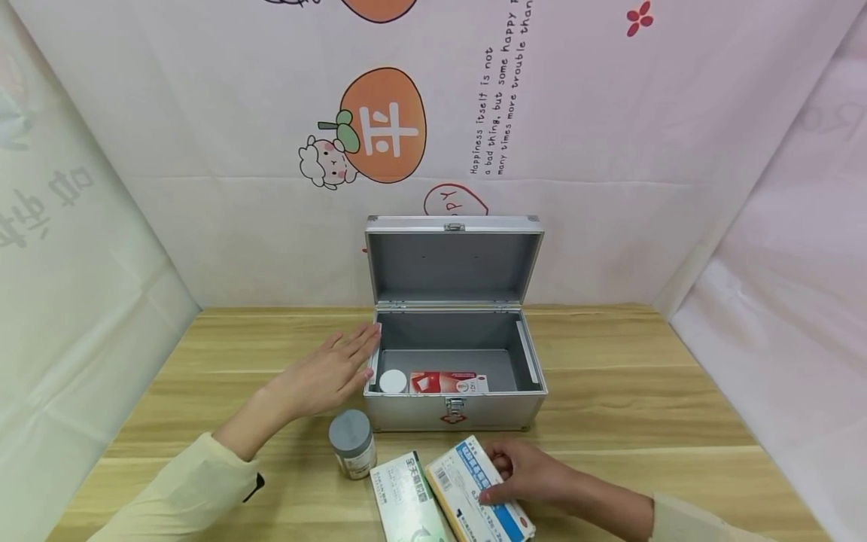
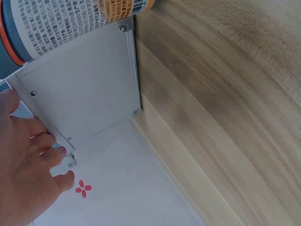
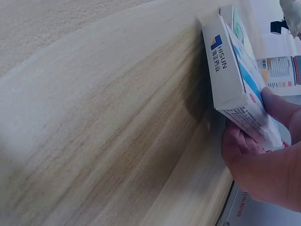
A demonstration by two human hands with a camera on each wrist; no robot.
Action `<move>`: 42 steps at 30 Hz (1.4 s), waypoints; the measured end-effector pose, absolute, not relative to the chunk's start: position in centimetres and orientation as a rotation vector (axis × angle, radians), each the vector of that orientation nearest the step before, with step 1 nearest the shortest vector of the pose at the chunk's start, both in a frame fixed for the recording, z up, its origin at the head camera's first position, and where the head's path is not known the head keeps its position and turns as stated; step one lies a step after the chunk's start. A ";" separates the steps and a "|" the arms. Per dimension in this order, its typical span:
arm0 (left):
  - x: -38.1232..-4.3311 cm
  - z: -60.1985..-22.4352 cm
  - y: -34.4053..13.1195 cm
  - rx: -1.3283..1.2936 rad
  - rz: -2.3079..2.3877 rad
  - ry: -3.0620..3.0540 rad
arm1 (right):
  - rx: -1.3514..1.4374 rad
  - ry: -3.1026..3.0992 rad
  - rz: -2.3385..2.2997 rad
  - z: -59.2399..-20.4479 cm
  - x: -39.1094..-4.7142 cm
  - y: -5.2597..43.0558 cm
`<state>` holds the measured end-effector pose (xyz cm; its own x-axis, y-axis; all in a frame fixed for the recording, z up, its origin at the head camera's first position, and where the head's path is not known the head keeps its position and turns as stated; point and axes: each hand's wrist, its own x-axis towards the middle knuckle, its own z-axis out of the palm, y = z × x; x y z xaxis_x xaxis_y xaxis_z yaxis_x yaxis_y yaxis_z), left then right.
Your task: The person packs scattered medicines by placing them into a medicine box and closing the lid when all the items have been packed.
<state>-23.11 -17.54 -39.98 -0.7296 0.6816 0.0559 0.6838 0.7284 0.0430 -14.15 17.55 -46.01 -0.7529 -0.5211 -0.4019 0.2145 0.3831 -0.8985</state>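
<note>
A silver metal medicine case (image 1: 433,412) stands on the table with its lid raised. My left hand (image 1: 328,376) rests on the case's left rim, fingers extended; the left wrist view also shows this hand (image 2: 33,155) against the rim. My right hand (image 1: 528,473) grips a white-and-blue medicine box (image 1: 467,482) by its right side, thumb on top. In the right wrist view, that box (image 3: 230,70) is tilted, with the fingers partly under it. Inside the case lie a white-capped bottle (image 1: 393,382) and a red-and-white box (image 1: 443,382).
A green-and-white medicine box (image 1: 406,497) lies just left of the gripped box. A grey-lidded jar (image 1: 352,440) stands by the case's front left corner. Behind the wooden table (image 1: 630,391) hangs a printed white cloth (image 1: 596,188), with cloth on both sides too.
</note>
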 end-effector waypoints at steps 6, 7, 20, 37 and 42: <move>-23.0 -39.9 -17.6 -1.144 -0.108 -2.882 | -0.232 1.992 -1.405 -45.6 -14.0 17.9; -23.0 -39.9 -17.6 -1.142 -0.109 -2.887 | -0.233 1.988 -1.410 -45.6 -14.0 18.0; -23.0 -39.9 -17.5 -1.139 -0.136 -2.896 | -0.266 1.967 -1.448 -44.7 -13.9 19.0; -23.0 -39.9 -17.5 -1.150 -0.109 -2.886 | -0.309 2.009 -1.427 -41.5 -14.2 19.9; -23.0 -39.8 -17.5 -1.146 -0.095 -2.886 | -0.295 2.017 -1.421 -40.6 -14.3 20.2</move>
